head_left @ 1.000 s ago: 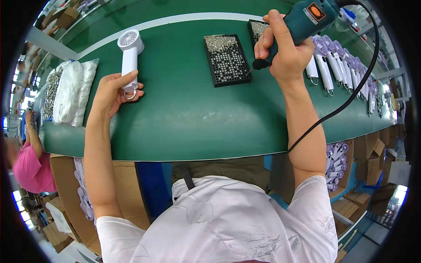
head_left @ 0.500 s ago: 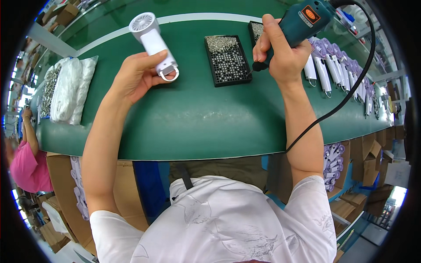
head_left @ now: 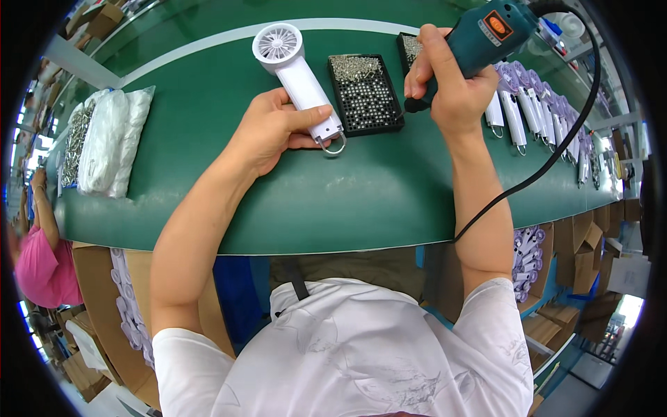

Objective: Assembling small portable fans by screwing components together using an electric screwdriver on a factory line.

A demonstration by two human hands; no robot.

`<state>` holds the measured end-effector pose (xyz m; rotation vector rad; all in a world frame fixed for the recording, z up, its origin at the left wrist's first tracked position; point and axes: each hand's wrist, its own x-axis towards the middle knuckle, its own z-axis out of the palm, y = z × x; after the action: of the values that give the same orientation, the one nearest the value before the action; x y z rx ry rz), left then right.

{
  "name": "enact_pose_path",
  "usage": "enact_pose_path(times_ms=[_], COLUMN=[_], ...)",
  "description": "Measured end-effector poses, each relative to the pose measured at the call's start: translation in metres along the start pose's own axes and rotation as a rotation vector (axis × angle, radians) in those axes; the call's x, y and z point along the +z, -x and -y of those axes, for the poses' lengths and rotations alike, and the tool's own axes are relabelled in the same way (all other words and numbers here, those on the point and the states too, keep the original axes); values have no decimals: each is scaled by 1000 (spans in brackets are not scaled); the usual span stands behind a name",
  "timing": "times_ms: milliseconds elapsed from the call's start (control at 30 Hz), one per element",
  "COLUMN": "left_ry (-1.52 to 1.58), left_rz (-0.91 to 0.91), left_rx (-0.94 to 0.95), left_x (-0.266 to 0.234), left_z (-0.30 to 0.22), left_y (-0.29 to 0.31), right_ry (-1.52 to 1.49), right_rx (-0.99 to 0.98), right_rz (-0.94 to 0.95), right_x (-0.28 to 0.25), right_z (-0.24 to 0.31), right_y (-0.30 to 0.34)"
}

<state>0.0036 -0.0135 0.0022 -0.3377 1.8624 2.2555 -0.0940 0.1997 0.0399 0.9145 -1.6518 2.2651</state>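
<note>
A white handheld fan (head_left: 306,87) lies in the grip of my left hand (head_left: 274,128), its round grille pointing away and the wire loop at its handle end toward me. My right hand (head_left: 455,94) is wrapped round a dark green electric screwdriver (head_left: 490,35), whose black nose and thin bit point down and to the left. The bit's tip is beside the right edge of a black screw tray (head_left: 375,127). Small silvery screws (head_left: 356,68) are heaped at the tray's far end, with others standing in its holes.
Finished-looking white and lilac fans (head_left: 531,104) are lined up at the right. A second screw tray (head_left: 410,47) is partly behind my right hand. Clear plastic bags (head_left: 111,142) lie left on the green table (head_left: 326,215). The screwdriver's black cord (head_left: 549,163) loops down at right.
My left hand has carried the fan to the right, closer to the screw tray. My right hand and the screwdriver have shifted only slightly.
</note>
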Motion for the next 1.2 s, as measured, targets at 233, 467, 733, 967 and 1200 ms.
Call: enact_pose_path(times_ms=[233,467,733,967,1200], left_ry=[29,29,20,-6,-1], left_rz=[-21,13,-1,-18,-14], left_rx=[-29,-47,-35,-10,12], left_x=[4,7,9,8,10], left_z=[4,8,8,14,16], left_y=[1,2,1,-1,0], right_ry=[-12,-117,-189,-334,-336], right_rx=[-21,-49,-118,-108,-101], right_rz=[1,4,259,237,242], right_x=[0,7,31,45,46], right_z=[7,24,31,32,27], right_y=[3,11,33,39,42])
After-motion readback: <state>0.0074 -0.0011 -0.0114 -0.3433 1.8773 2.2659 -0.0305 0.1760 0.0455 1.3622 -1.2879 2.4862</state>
